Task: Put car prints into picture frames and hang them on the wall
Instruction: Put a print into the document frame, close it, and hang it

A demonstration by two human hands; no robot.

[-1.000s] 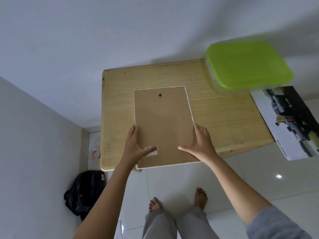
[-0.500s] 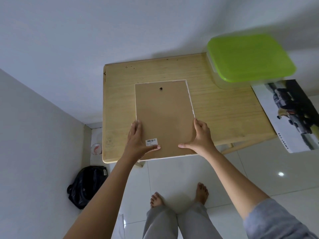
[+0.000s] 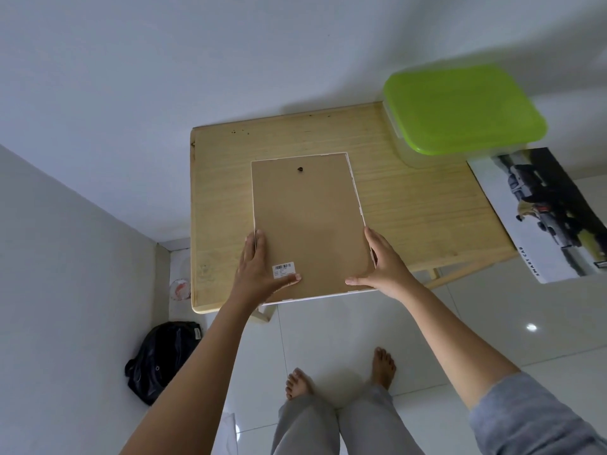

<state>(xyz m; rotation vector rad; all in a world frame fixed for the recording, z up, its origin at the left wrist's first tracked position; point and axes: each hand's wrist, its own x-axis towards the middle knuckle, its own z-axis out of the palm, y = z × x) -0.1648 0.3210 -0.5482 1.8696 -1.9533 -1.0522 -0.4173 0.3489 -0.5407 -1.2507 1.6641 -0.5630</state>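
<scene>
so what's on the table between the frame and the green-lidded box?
Nothing: in the head view only bare wooden table separates the frame, lying face down, from the green-lidded box.

The frame [image 3: 308,224] lay face down on the tabletop [image 3: 410,205], its near edge overhanging the front. A box [image 3: 460,110] sat at the far right corner, and a print [image 3: 542,218] hung off the right edge just before it. A bag [image 3: 161,359] lay on the floor, left of the feet.

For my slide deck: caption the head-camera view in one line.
Both hands, left and right, hold a picture frame back-side up on a wooden table, car print waiting alongside.
</scene>
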